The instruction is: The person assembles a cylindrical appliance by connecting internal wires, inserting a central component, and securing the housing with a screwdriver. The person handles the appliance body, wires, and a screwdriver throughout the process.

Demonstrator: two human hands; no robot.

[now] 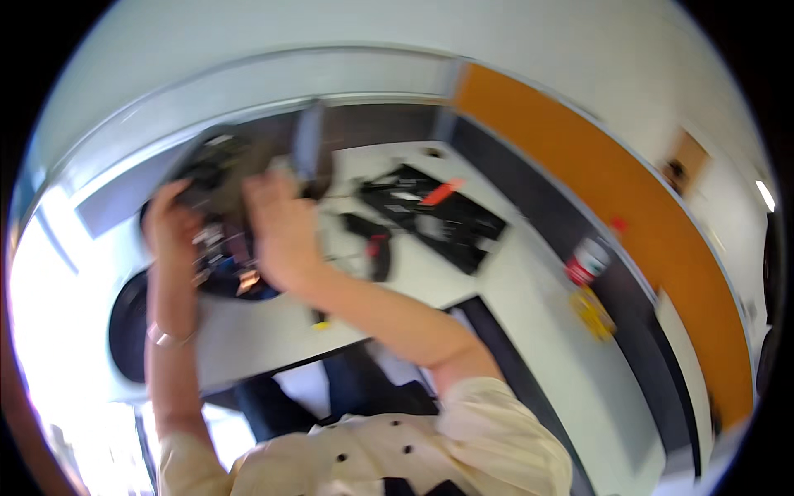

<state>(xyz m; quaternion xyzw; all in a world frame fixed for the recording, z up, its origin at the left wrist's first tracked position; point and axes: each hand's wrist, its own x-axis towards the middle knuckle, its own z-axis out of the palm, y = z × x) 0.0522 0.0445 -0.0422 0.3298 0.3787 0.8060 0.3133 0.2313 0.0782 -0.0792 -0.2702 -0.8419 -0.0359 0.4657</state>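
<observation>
Both my hands are raised in front of me on a dark, bulky device [217, 165] with wires and small parts showing underneath; the picture is blurred by motion. My left hand [169, 221] grips its left side, with a bracelet on that wrist. My right hand [281, 233] clasps its right side, back of the hand toward the camera. The device hangs above the near left part of a white desk [513, 331].
On the desk lie a black mat with parts [451, 223], an orange-red tool [442, 192] and a black tool with a red spot [379, 252]. A red-and-white can [587, 260] and a yellow item [594, 312] sit by the orange partition [628, 198]. A dark round seat [128, 326] is at left.
</observation>
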